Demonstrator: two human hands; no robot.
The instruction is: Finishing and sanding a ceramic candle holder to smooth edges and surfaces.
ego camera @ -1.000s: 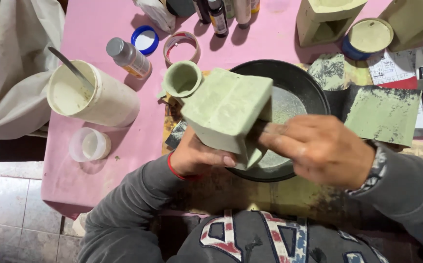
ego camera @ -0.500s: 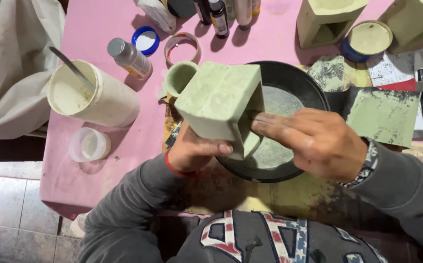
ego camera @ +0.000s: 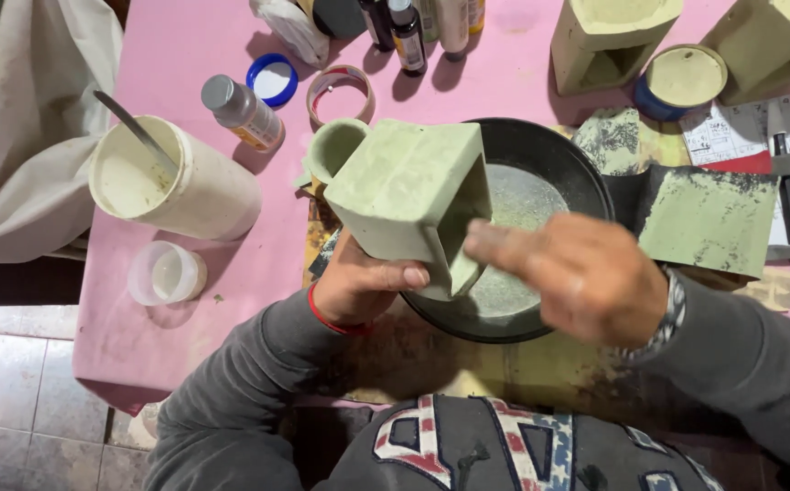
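At the centre of the frame my left hand (ego camera: 363,286) grips a pale green, box-shaped block (ego camera: 409,195) from below, thumb wrapped over its lower edge, fingers hidden behind it. The block is tilted, its flat base turned up toward me, and it sits over the left rim of a black round pan (ego camera: 586,182) dusted with grey-green powder. My right hand (ego camera: 577,277) comes in from the right with its fingers extended, their tips at the block's open side; it is blurred, so I cannot tell whether they pinch anything.

A small green cup (ego camera: 333,145) stands just behind the block's upper left corner. Toward the left of the frame lies a white tub (ego camera: 177,182) on its side with a metal tool (ego camera: 136,132) in it, and a clear small cup (ego camera: 166,273) below it. At the right, a green-coated sheet (ego camera: 713,223) lies beside the pan. 2 more green blocks (ego camera: 609,36) stand at the upper right on the pink table (ego camera: 186,55).
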